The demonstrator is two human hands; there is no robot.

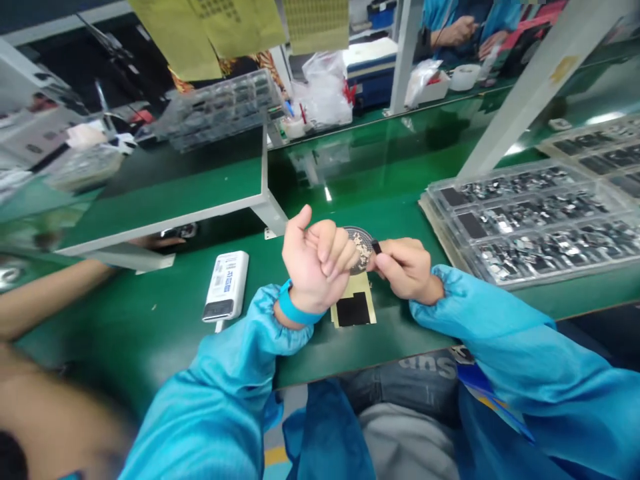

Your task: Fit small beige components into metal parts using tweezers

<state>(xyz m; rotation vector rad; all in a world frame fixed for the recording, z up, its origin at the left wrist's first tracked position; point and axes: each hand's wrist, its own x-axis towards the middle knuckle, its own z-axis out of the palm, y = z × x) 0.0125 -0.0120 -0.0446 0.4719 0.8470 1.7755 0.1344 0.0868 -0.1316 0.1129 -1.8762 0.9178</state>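
While right fingers (397, 259) pinch black tab (376, 247), disc (359, 241) beside, left fingers (333, 250) clenched (against it)

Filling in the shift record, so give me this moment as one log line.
left hand: holds round patterned disc | right hand: pinches small black piece | mat: black patch on yellow sheet

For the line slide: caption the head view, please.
Left hand holds a round patterned disc while the right hand pinches a small black piece at its edge.

The left hand (314, 268) curls closed, while the right hand (404, 269) seemingly pinches.
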